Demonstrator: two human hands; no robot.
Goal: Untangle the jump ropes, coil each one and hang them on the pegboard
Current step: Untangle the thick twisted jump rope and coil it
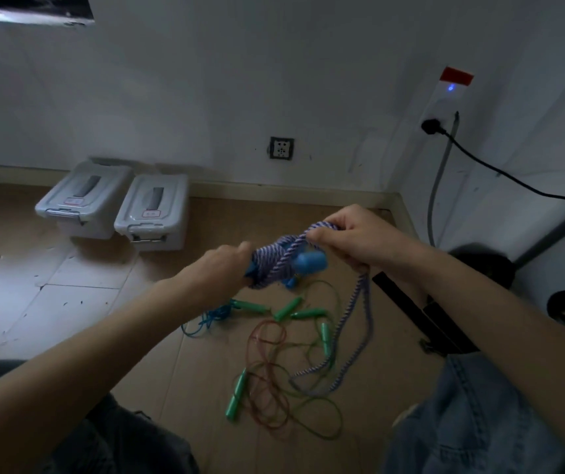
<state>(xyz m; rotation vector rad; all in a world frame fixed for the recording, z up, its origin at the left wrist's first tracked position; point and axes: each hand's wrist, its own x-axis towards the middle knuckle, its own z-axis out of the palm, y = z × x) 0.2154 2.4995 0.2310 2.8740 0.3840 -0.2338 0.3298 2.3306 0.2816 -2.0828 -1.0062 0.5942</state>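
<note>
A purple-and-white braided jump rope [276,258] with blue handles [310,263] is held up in front of me, wound into a thick bundle. My left hand [221,265] grips the bundle's left end. My right hand [359,239] pinches a strand at the top right, and the loose tail hangs from it to the floor. Below lie tangled thin ropes: a blue one [211,318], a red one [267,367] and a green one [322,422], with several green handles [288,307] among them. No pegboard is in view.
Two grey lidded storage boxes [120,203] stand against the wall at the left. A wall socket [281,147] and a power strip [445,97] with a black cable are on the walls. Dark equipment [445,323] stands at the right. My knees frame the floor pile.
</note>
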